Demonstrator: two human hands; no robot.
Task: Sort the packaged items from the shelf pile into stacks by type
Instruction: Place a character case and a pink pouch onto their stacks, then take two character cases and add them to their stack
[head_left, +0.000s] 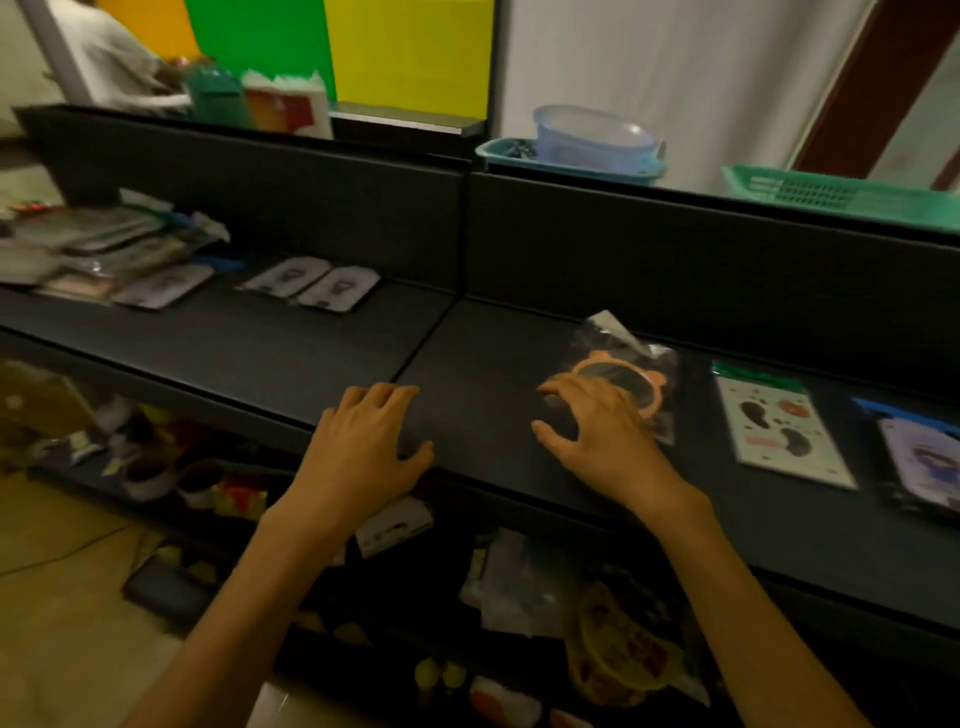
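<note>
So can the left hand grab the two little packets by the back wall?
Probably yes: the left hand is open, and only bare shelf lies between it and the two packets, though it's a stretch.

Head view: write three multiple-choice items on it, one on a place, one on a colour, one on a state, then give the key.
1. Where does the pile of mixed packets lie?
A. on the shelf's far left
B. under the right hand
C. in the green basket

2. What colour is the frame of the bear-eared mirror in its clear packet?
A. blue
B. orange
C. white

3. What is the left hand doing?
A. gripping a packet
B. resting flat on the shelf edge
C. reaching into a basket

Key: 1 A, the heap sits at the left end of the shelf. 2 B, the rim with ears shows orange. 3 B, its fingers lie spread on the bare edge with nothing in them, while the right hand rests on the mirror packet.
</note>
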